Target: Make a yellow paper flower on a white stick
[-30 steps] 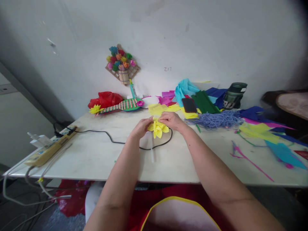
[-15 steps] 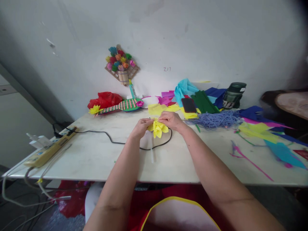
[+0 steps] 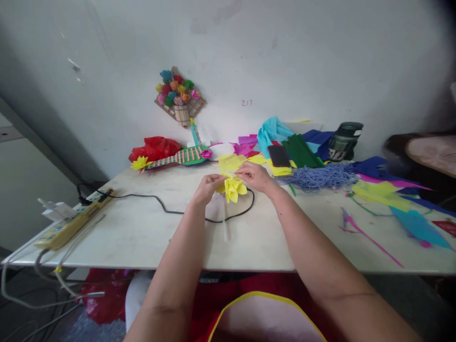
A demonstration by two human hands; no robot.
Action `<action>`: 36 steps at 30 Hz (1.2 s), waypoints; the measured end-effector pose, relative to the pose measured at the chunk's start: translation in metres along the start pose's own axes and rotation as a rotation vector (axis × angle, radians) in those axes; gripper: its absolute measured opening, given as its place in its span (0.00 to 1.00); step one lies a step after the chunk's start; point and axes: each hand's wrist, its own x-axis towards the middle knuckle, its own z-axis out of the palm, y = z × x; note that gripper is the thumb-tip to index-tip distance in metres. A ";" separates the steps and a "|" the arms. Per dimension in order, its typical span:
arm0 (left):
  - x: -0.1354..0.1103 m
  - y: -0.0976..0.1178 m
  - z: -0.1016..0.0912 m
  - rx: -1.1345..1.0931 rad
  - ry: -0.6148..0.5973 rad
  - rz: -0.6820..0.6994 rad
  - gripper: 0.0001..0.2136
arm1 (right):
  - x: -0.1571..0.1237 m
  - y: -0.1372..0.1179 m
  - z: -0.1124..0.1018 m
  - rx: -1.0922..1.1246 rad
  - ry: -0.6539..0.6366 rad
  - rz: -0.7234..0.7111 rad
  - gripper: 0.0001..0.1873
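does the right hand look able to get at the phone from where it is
Probably yes: the phone lies uncovered, just beyond the right hand, and nothing tall stands between them.

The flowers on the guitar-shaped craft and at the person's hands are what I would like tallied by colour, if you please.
Yellow: 2 (the held flower and the end flower of the guitar-shaped craft)
Pink: 1 (the pink flower on the craft)
Total: 3

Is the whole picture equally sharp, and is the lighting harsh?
Head view: no, the cyan paper at right is smeared, the held yellow paper flower clearer. Head view: light looks gentle, shadows on the white table are faint, the picture's top right corner is dark.
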 end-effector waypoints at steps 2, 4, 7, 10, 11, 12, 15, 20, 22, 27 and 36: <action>0.000 0.000 -0.001 0.003 0.010 0.003 0.17 | 0.000 0.002 0.000 -0.011 0.008 0.003 0.10; 0.000 0.000 -0.001 0.005 0.016 0.011 0.17 | 0.000 0.004 0.000 -0.027 0.009 0.006 0.10; 0.000 0.001 -0.001 0.007 0.014 0.021 0.17 | -0.001 0.005 0.000 -0.042 0.007 0.008 0.10; -0.002 0.003 -0.002 0.019 0.009 0.022 0.16 | -0.001 0.005 -0.002 -0.059 -0.004 0.023 0.10; -0.002 0.004 -0.002 0.022 0.009 0.023 0.16 | -0.001 0.005 -0.002 -0.066 -0.007 0.033 0.10; -0.003 0.005 -0.002 0.026 0.012 0.022 0.16 | -0.001 0.005 -0.003 -0.073 -0.009 0.047 0.10; -0.004 0.006 -0.002 0.039 0.010 0.016 0.15 | -0.002 0.004 -0.006 -0.113 -0.016 0.127 0.08; -0.004 0.005 -0.002 0.050 0.019 0.006 0.16 | -0.003 0.001 -0.010 -0.163 -0.105 0.268 0.07; -0.003 0.004 -0.002 0.027 0.026 -0.001 0.16 | -0.004 -0.002 -0.011 -0.150 -0.129 0.278 0.06; -0.001 -0.001 -0.003 -0.035 0.023 -0.014 0.17 | -0.005 -0.005 -0.010 -0.074 -0.154 0.235 0.08; -0.001 -0.002 -0.002 -0.075 -0.031 -0.058 0.16 | -0.003 -0.003 -0.009 -0.069 -0.200 0.183 0.16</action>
